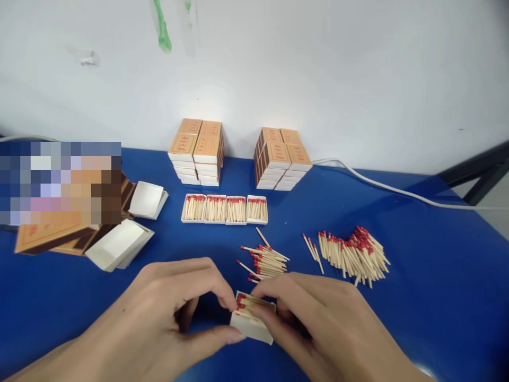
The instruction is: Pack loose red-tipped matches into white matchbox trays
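Close to me at the front of the table is a white matchbox tray (pixel 251 329), tilted, with some red-headed matches (pixel 243 303) lying in it. My left hand (pixel 178 307) grips its left end, thumb on the near wall and index finger by the match heads. From the right, my right hand (pixel 318 313) reaches over the tray, its thumb and index finger closed on the matches inside. Its other fingers are curled and partly hidden. Just beyond the tray lies a loose pile of matches (pixel 268 261).
Four small trays filled with matches (pixel 216 208) stand in a row. Behind them are two stacks of orange matchboxes (pixel 195 151), (pixel 282 158). A larger match pile (pixel 353 252) lies right. White trays (pixel 115 244) and matchbox sleeves (pixel 51 236) lie left. A cable (pixel 382 184) runs along the wall.
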Available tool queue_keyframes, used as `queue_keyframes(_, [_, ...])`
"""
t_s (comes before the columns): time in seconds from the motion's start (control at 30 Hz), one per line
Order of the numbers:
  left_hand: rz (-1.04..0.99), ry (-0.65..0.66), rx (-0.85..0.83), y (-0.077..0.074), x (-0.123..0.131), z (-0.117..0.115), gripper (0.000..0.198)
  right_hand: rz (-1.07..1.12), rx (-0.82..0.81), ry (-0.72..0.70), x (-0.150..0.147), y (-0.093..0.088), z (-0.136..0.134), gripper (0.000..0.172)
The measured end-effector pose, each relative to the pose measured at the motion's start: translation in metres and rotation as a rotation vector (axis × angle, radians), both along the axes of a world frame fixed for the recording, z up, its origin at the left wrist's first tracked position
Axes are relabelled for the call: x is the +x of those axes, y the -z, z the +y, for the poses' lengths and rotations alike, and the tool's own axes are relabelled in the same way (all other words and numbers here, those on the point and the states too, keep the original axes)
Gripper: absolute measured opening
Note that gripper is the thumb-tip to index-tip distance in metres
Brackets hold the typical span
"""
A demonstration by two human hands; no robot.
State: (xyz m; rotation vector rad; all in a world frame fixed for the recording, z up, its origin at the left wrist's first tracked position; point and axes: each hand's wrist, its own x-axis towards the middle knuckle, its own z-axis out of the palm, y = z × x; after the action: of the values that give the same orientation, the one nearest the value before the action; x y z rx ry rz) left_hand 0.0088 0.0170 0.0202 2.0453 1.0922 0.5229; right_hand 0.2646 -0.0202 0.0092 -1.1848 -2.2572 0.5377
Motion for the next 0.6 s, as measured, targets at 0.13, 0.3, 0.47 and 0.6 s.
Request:
queue_keyframes(0.13, [-0.062, 0.072, -0.038, 0.0032, -0.002, -0.0017, 0.011, 0.008, 0.017, 0.021, -0.0029, -0.0038, -0.0002, 0.012])
queue_keyframes(0.3, [-0.117, 0.113, -0.062, 0.005, -0.0041, -0.0038, 0.015, 0.002, 0.057, 0.019, -0.0012, 0.0002, -0.0004, 0.014])
queue_keyframes(0.47, [-0.102, 0.152, -0.059, 0.0014, -0.0024, -0.0019, 0.015, -0.019, 0.009, -0.014, 0.0006, 0.0048, -0.0002, 0.015])
queue_keyframes(0.6, [-0.091, 0.157, 0.046, 0.0043, 0.0008, -0.0054, 0.012, -0.014, 0.031, 0.013, -0.0023, 0.0011, 0.0003, 0.014])
